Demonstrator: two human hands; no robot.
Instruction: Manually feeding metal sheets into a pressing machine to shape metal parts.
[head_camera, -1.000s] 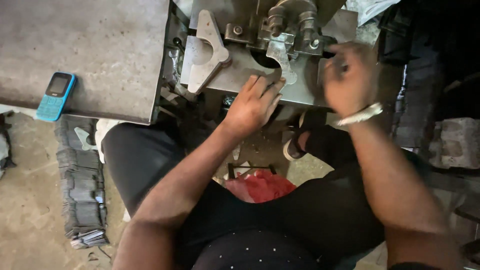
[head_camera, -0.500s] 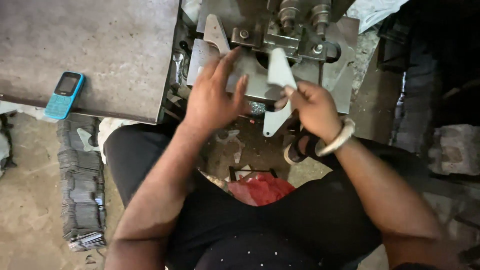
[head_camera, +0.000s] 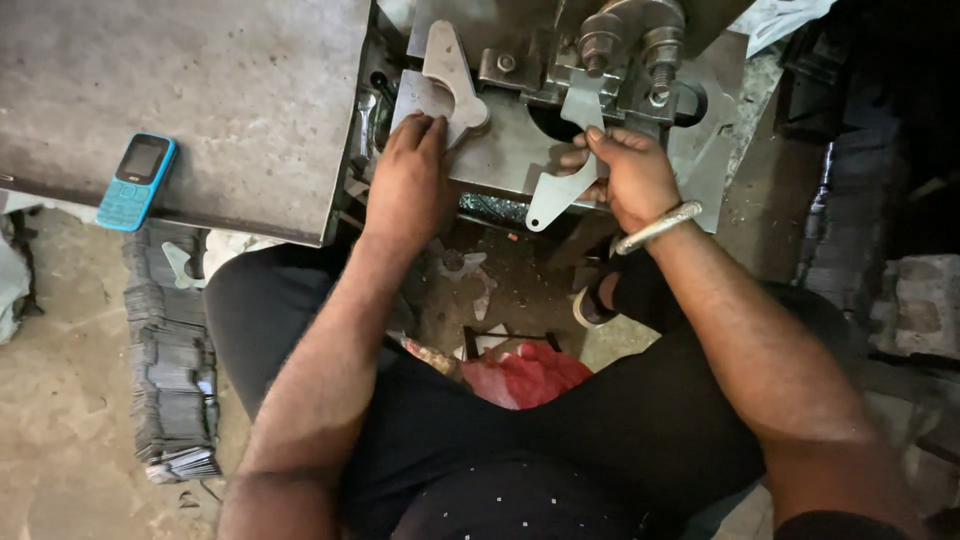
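Observation:
My right hand (head_camera: 632, 178) grips a flat grey metal plate piece (head_camera: 560, 190) with a rounded lower end and holds it against the press tool (head_camera: 620, 50). My left hand (head_camera: 410, 180) rests fingers-down on another flat cut metal piece (head_camera: 450, 80) lying on the machine's steel bed (head_camera: 500, 150). A metal bangle (head_camera: 655, 228) circles my right wrist.
A blue keypad phone (head_camera: 138, 182) lies on the grey metal table (head_camera: 200, 90) at the left. A tall stack of flat metal blanks (head_camera: 170, 360) stands on the floor by my left leg. Red cloth (head_camera: 525, 375) and loose cut pieces (head_camera: 465, 275) lie between my legs.
My right hand has carried the plate piece up from below the bed to the press tool. My left hand slid down onto the cut piece on the bed.

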